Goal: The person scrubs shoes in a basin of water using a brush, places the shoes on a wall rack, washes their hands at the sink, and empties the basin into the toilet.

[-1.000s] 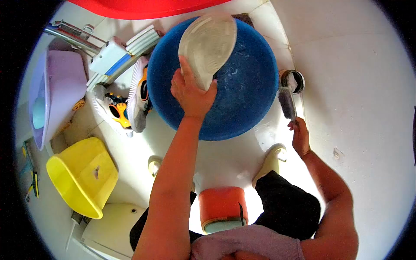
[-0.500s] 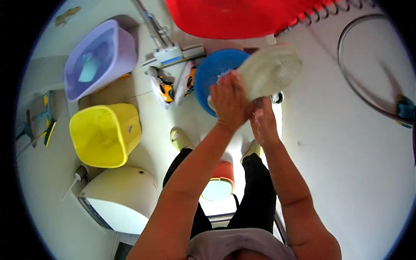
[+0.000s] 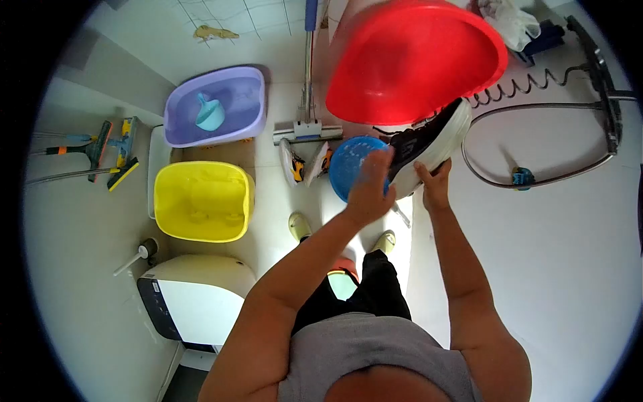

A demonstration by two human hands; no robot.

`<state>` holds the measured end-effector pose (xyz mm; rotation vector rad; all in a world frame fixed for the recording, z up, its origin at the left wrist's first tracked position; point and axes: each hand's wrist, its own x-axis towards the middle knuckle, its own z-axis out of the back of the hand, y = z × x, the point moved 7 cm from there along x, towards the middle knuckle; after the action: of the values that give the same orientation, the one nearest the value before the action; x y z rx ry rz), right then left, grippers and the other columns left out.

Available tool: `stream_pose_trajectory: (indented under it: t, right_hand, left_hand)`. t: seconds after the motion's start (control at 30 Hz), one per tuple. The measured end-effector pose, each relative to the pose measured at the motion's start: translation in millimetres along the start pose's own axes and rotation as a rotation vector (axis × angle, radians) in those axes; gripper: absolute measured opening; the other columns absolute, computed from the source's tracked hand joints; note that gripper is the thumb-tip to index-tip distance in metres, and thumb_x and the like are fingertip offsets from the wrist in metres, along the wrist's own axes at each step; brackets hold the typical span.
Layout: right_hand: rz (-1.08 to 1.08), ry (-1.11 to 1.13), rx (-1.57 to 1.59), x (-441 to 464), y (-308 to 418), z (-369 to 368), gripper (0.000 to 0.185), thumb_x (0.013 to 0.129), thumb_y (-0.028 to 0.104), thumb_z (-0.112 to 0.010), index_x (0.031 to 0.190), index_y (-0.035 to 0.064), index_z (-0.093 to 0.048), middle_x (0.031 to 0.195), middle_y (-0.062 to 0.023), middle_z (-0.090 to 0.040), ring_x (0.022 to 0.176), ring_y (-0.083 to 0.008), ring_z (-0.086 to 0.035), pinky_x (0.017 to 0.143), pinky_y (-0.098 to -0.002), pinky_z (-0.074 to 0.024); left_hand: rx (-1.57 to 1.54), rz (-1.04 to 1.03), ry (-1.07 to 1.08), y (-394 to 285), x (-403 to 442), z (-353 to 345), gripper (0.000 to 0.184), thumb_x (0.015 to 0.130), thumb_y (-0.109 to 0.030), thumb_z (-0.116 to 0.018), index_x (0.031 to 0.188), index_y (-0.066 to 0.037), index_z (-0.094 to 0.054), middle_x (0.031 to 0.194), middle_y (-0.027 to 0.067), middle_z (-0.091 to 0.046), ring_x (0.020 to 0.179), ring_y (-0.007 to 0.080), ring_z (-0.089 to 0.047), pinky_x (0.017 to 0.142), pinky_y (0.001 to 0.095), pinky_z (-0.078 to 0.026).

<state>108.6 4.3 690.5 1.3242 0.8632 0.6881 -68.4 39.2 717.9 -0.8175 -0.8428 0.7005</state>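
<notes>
A black shoe with a thick white sole (image 3: 432,144) is tilted on its side at the blue basin's right, its dark upper facing left. My right hand (image 3: 437,186) grips the sole's near edge. Slightly blurred, my left hand (image 3: 370,194) is over the front of the blue basin (image 3: 349,167), just left of the shoe, with its fingers stretched out. Whether those fingertips touch the shoe is unclear. Whitish suds show in the basin.
A red tub (image 3: 415,60) stands beyond the shoe. On the left are a purple tub (image 3: 251,107) with a blue dipper (image 3: 211,115), a yellow tub (image 3: 201,231) and a toilet (image 3: 201,295). White-and-orange shoes (image 3: 293,164) stand by a mop (image 3: 308,130).
The shoe has turned from its pale sole facing me to its black upper showing. My left hand has come away from the sole, while my right keeps hold. The view has shifted.
</notes>
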Motion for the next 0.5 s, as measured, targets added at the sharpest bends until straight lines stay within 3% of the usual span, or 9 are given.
stream_pose_trajectory:
  t: [0.1, 0.13, 0.23, 0.27, 0.33, 0.37, 0.4, 0.47, 0.5]
  right_hand:
    - [0.118, 0.162, -0.082, -10, 70, -26, 0.08, 0.068, 0.004, -0.066, 0.132, 0.0047, -0.018, 0.116, -0.0119, -0.044, 0.107, -0.0218, -0.046, 0.093, -0.0348, -0.0374]
    - [0.145, 0.243, -0.077, -8, 85, -31, 0.084, 0.068, 0.003, -0.067, 0.134, 0.0053, -0.015, 0.118, -0.0133, -0.042, 0.109, -0.0227, -0.045, 0.093, -0.0354, -0.0385]
    - [0.26, 0.383, -0.12, -9, 129, -47, 0.094, 0.065, 0.004, -0.069, 0.138, 0.0057, -0.009, 0.125, -0.0151, -0.037, 0.115, -0.023, -0.041, 0.094, -0.036, -0.0382]
    - [0.345, 0.412, -0.176, -11, 143, -51, 0.096, 0.065, 0.004, -0.07, 0.138, 0.0056, -0.007, 0.125, -0.0152, -0.038, 0.115, -0.0229, -0.041, 0.094, -0.036, -0.0381]
    - [0.442, 0.485, -0.195, -16, 165, -60, 0.092, 0.064, 0.006, -0.071, 0.135, 0.0046, -0.013, 0.12, -0.0141, -0.043, 0.11, -0.0222, -0.045, 0.093, -0.0363, -0.0386]
    - [0.367, 0.499, -0.156, -10, 166, -59, 0.089, 0.064, 0.006, -0.072, 0.134, 0.0046, -0.016, 0.118, -0.0135, -0.043, 0.109, -0.0219, -0.046, 0.092, -0.0363, -0.0388]
    - [0.291, 0.508, -0.115, -3, 166, -58, 0.086, 0.064, 0.006, -0.072, 0.132, 0.0046, -0.018, 0.117, -0.0129, -0.044, 0.108, -0.0217, -0.046, 0.092, -0.0364, -0.039]
    - [0.208, 0.515, -0.032, 4, 169, -57, 0.074, 0.066, 0.008, -0.072, 0.123, 0.0056, -0.026, 0.112, -0.0106, -0.047, 0.104, -0.0204, -0.048, 0.09, -0.0363, -0.0397]
    - [0.235, 0.536, -0.01, 5, 174, -60, 0.086, 0.065, 0.008, -0.072, 0.131, 0.0047, -0.017, 0.119, -0.0132, -0.042, 0.109, -0.0229, -0.045, 0.091, -0.0372, -0.0388]
  left_hand:
    - [0.052, 0.227, 0.124, 26, 1, 13, 0.072, 0.068, -0.019, -0.069, 0.128, -0.006, -0.033, 0.121, 0.0192, -0.04, 0.117, 0.0374, -0.034, 0.097, 0.0424, -0.031]
    - [-0.129, 0.11, 0.066, 17, 8, 20, 0.056, 0.068, -0.019, -0.072, 0.117, -0.006, -0.047, 0.113, 0.0176, -0.044, 0.108, 0.0352, -0.042, 0.092, 0.0413, -0.035]
    - [-0.683, 0.338, 0.288, 9, 23, 2, 0.039, 0.069, -0.012, -0.069, 0.104, -0.004, -0.055, 0.107, 0.0168, -0.048, 0.099, 0.0325, -0.047, 0.086, 0.0394, -0.039]
    - [-0.487, 0.226, 0.18, -4, 32, 16, 0.028, 0.068, -0.009, -0.069, 0.093, -0.001, -0.059, 0.101, 0.0161, -0.05, 0.096, 0.0302, -0.049, 0.084, 0.0367, -0.041]
    - [-0.415, 0.142, 0.061, -27, 44, 37, 0.036, 0.068, -0.009, -0.069, 0.101, -0.001, -0.056, 0.103, 0.016, -0.049, 0.098, 0.0286, -0.049, 0.085, 0.0353, -0.041]
    - [-0.373, 0.1, 0.006, -35, 49, 44, 0.041, 0.067, -0.009, -0.069, 0.104, -0.001, -0.054, 0.104, 0.016, -0.048, 0.099, 0.0278, -0.049, 0.085, 0.0345, -0.041]
    - [-0.684, 0.097, -0.116, -19, 51, 36, 0.054, 0.071, -0.015, -0.07, 0.117, -0.001, -0.045, 0.109, 0.0139, -0.046, 0.101, 0.0251, -0.048, 0.088, 0.0332, -0.039]
    - [-0.906, 0.249, -0.26, -38, 60, 49, 0.062, 0.073, -0.02, -0.07, 0.122, -0.001, -0.038, 0.116, 0.0134, -0.042, 0.104, 0.0238, -0.047, 0.088, 0.0329, -0.039]
    - [-1.021, 0.321, -0.332, -45, 63, 51, 0.066, 0.074, -0.023, -0.07, 0.125, -0.001, -0.035, 0.12, 0.0132, -0.04, 0.105, 0.0232, -0.046, 0.089, 0.0328, -0.039]
